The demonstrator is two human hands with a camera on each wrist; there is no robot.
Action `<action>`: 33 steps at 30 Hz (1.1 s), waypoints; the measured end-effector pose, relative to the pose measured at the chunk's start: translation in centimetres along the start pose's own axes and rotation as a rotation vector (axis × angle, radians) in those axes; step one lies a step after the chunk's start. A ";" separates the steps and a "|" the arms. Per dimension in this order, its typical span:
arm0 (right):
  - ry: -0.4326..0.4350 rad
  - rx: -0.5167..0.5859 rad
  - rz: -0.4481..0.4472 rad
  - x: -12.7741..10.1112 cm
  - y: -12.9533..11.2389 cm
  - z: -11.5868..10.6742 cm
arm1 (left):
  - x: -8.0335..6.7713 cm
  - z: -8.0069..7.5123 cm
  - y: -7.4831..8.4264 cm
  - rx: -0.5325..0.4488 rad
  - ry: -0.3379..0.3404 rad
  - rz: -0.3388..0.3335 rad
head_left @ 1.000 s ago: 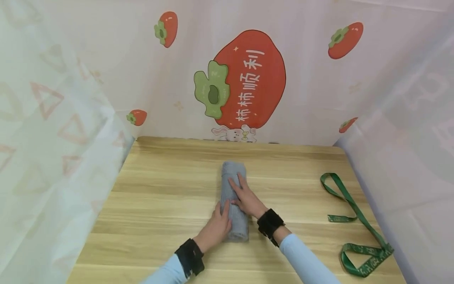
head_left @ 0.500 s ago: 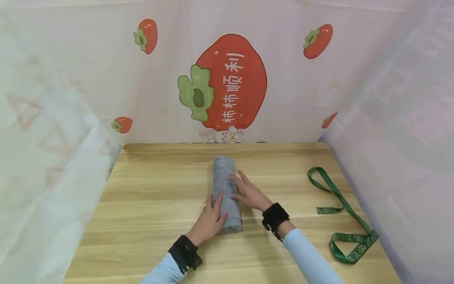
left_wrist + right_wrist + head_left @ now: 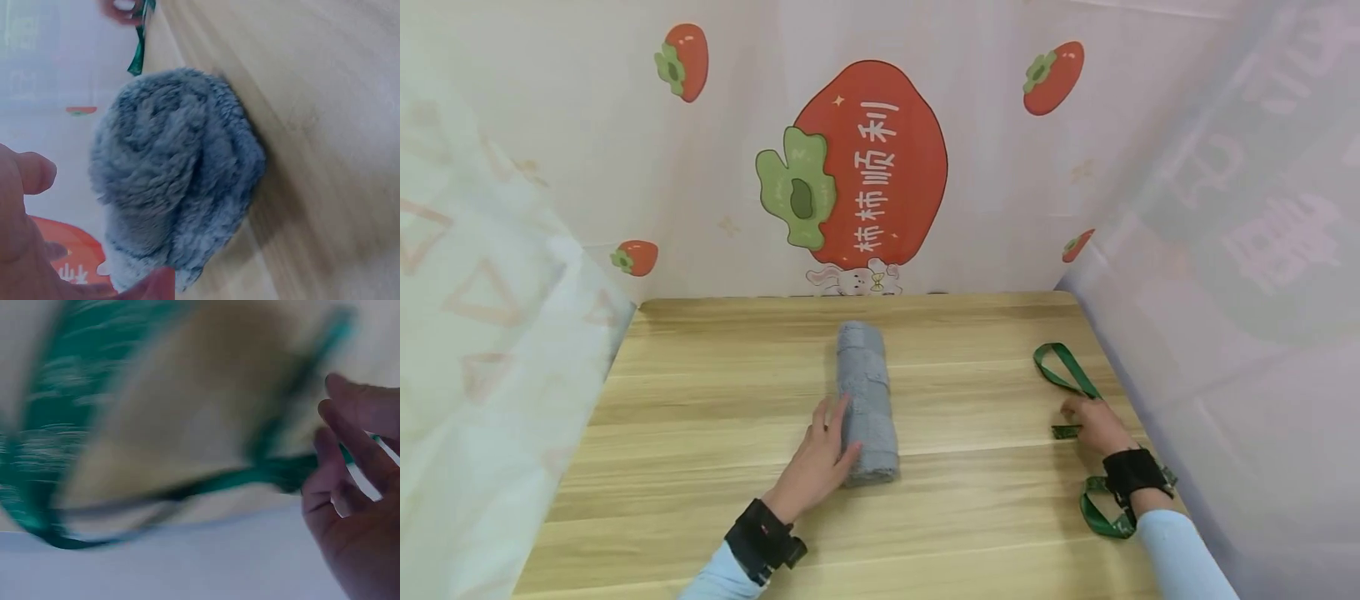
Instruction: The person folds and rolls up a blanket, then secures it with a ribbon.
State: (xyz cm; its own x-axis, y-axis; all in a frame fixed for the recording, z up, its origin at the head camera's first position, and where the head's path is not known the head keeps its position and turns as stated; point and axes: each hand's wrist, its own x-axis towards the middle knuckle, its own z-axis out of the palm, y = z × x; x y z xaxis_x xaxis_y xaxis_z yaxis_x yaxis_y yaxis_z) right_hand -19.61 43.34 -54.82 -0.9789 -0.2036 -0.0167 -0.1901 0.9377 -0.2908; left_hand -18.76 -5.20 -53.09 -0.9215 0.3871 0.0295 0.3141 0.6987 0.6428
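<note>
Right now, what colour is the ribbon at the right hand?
Dark green with faint pale print; the ribbon shows best in the head view.

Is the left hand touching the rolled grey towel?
Touching. The head view shows the left hand with straight fingers laid against the near end of the rolled grey towel.

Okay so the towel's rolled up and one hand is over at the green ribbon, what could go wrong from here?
Only the left hand rests against the rolled grey towel, fingers straight rather than wrapped round it, so the roll may loosen or shift. The right hand is at the green ribbon, but the right wrist view is blurred, so a firm hold cannot be confirmed and it may slip. The ribbon also loops under the right wrist near the table edge and might snag.
</note>
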 end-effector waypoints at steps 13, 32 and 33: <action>0.023 0.195 -0.074 2.7 -6.3 -0.2 | 0.5 -3.1 2.6 -0.032 -0.015 0.154; 0.569 0.075 -0.554 7.1 -25.4 -0.3 | 7.9 -7.0 7.6 -0.548 -0.192 0.062; 0.491 0.166 -0.560 7.0 -25.4 -0.4 | 7.9 -7.4 7.6 -0.535 -0.200 0.095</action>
State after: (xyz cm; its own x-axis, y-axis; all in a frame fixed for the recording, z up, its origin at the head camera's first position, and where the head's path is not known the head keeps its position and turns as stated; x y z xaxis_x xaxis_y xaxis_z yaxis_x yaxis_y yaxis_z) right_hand -21.68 18.25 -47.18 -0.6675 -0.4515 0.5921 -0.6925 0.6687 -0.2708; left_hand -25.32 -1.35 -42.30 -0.8175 0.5759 -0.0065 0.1859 0.2744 0.9435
